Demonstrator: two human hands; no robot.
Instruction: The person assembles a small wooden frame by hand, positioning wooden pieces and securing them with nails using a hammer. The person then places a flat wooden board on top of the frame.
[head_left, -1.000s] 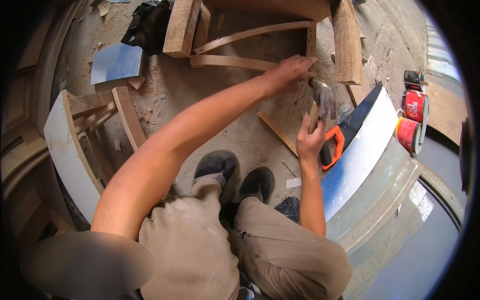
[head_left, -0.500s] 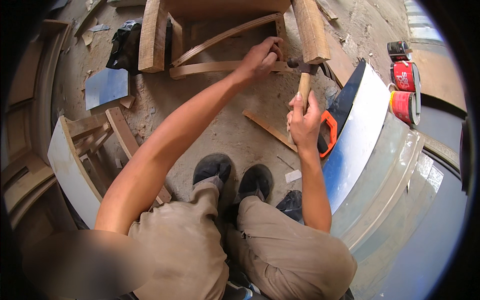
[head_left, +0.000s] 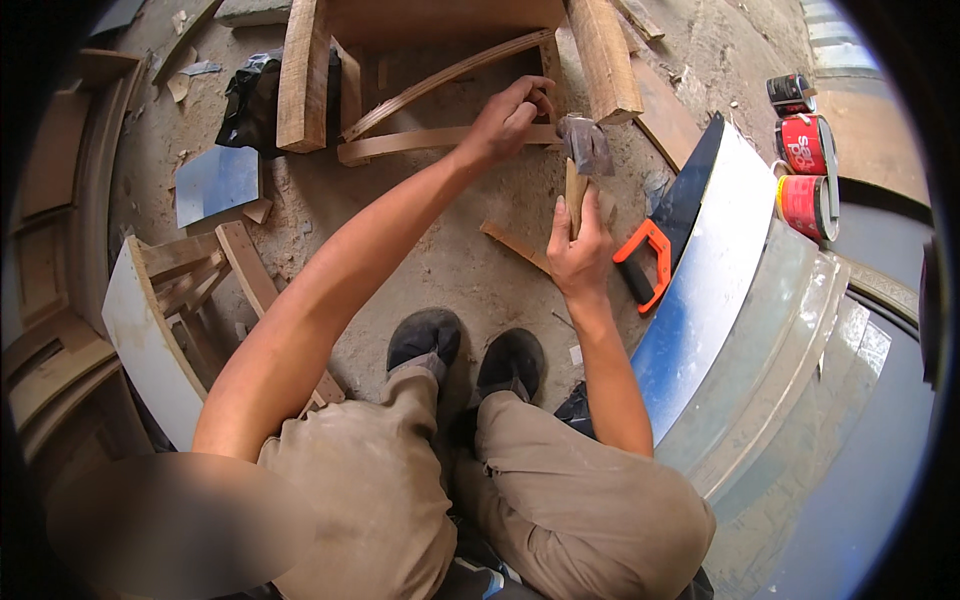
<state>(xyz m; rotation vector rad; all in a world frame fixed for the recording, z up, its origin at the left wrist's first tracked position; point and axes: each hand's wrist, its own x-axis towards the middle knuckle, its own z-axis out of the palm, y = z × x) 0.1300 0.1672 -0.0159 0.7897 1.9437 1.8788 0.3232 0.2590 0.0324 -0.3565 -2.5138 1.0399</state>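
Observation:
My right hand (head_left: 580, 250) grips the wooden handle of a hammer (head_left: 583, 150), whose metal head is raised just right of my left hand. My left hand (head_left: 510, 120) pinches something small against a curved wooden strip (head_left: 420, 143) at the corner of a wooden frame (head_left: 300, 75); what it pinches is too small to make out. A second curved strip (head_left: 440, 75) arcs across the frame above it. I squat on a dusty floor with both shoes (head_left: 465, 350) below the hands.
A handsaw with an orange handle (head_left: 665, 225) lies on the floor to the right, beside a curved blue-and-white panel (head_left: 720, 270). Red cans (head_left: 805, 170) stand at the far right. A thick wooden beam (head_left: 605, 55), a loose slat (head_left: 515, 245) and curved wooden parts (head_left: 160, 300) lie around.
Both hands have moved up toward the frame. The left hand now rests at the end of the curved strip, and the hammer head stands closer to it.

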